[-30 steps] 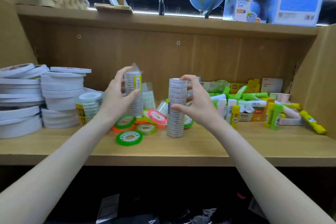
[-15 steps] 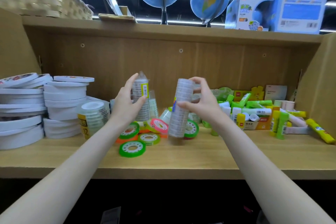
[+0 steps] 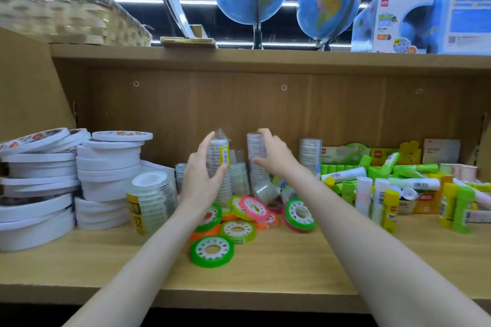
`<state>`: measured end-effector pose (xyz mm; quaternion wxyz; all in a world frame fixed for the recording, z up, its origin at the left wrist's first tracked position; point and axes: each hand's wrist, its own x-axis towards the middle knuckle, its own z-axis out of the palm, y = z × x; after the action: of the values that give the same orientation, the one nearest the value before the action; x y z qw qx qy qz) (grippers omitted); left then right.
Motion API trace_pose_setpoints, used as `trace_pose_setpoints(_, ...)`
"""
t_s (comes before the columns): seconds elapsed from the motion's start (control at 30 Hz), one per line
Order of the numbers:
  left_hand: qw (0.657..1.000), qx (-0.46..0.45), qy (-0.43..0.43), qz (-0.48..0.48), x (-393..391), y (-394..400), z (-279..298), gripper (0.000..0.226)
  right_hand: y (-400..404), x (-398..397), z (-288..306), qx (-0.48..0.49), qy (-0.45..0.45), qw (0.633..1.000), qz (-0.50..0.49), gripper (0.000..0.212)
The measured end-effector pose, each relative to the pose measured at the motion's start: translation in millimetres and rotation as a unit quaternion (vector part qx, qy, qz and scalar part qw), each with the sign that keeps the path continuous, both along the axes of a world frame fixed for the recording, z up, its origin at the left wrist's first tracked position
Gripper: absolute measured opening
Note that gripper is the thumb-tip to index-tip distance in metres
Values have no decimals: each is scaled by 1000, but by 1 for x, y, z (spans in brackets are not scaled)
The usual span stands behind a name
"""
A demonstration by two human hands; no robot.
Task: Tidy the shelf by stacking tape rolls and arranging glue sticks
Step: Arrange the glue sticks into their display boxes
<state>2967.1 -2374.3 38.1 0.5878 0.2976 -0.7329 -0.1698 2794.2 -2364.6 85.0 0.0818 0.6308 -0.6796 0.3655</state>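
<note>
I see my left hand (image 3: 202, 176) gripping a wrapped column of clear tape rolls with a yellow label (image 3: 218, 167), and my right hand (image 3: 271, 156) gripping a second clear tape column (image 3: 254, 156), both upright at the back of the wooden shelf (image 3: 279, 268) behind loose green and pink tape rings (image 3: 211, 251).

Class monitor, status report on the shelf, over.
Left hand grips one clear tape tube; right hand grips another. Both upright at the shelf back. Loose coloured tape rolls crowd the front.
</note>
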Motion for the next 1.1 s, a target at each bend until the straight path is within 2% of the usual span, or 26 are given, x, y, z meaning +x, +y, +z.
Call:
trace_pose_setpoints(0.07,1000,2,-19,5,-2,-4,1,68,-8,-1,-3,27,7,999,-17,66)
trace_pose_setpoints(0.23,990,-18,-128,56,-13,-6,9,69,-8,-2,-2,2,13,1000,-8,67)
trace_pose_setpoints(0.4,932,-83,-297,191,-29,-9,14,66,14,-8,9,-39,14,998,43,56)
trace_pose_setpoints(0.5,902,-89,-367,210,-37,-13,18,64,35,-15,13,-41,-8,999,14,46)
trace_pose_setpoints(0.57,881,-101,-410,213,-42,-14,18,63,53,-20,13,5,32,999,-16,37)
trace_pose_setpoints(0.67,848,-134,-471,204,-47,-12,13,57,73,-22,0,126,108,986,-15,32)
trace_pose_setpoints(0.73,849,-130,-478,186,-46,-8,11,53,77,-24,-19,200,105,974,0,38)
trace_pose_setpoints(0.8,857,-139,-471,155,-44,1,7,56,78,-26,-42,232,81,969,-1,44)
trace_pose_setpoints(0.9,850,-171,-491,82,-43,19,-5,85,82,-28,-61,151,34,988,-4,44)
trace_pose_setpoints(0.93,842,-163,-511,64,-43,23,-9,88,84,-28,-62,115,25,993,-6,39)
trace_pose_setpoints(1.03,811,-123,-569,62,-43,24,-17,73,88,-33,-60,49,4,999,-22,30)
trace_pose_setpoints(1.1,820,-118,-556,69,-43,25,-17,59,89,-36,-55,6,-8,999,-43,28)
